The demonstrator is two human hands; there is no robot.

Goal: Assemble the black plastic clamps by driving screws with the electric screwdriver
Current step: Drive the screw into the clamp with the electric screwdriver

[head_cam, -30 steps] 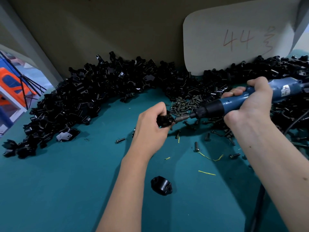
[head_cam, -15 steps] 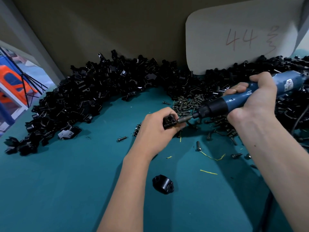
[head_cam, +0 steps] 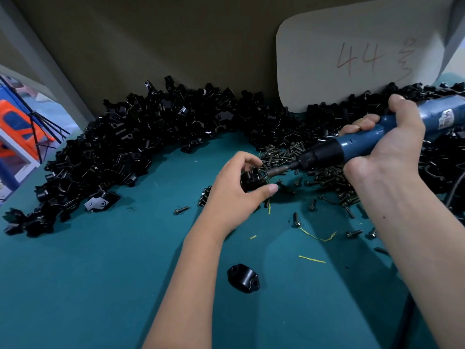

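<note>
Barely shifted since earlier, the clamp (head_cam: pixel 252 178) is gripped in the curled left hand (head_cam: pixel 235 195) while the screwdriver (head_cam: pixel 352 147), angled down leftward, is clasped by the right hand (head_cam: pixel 387 147).

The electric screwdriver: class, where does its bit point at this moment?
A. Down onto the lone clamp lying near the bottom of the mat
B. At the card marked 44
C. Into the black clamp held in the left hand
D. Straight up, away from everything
C: the right hand grips the electric screwdriver, whose bit meets the black clamp held by the left hand.
</note>
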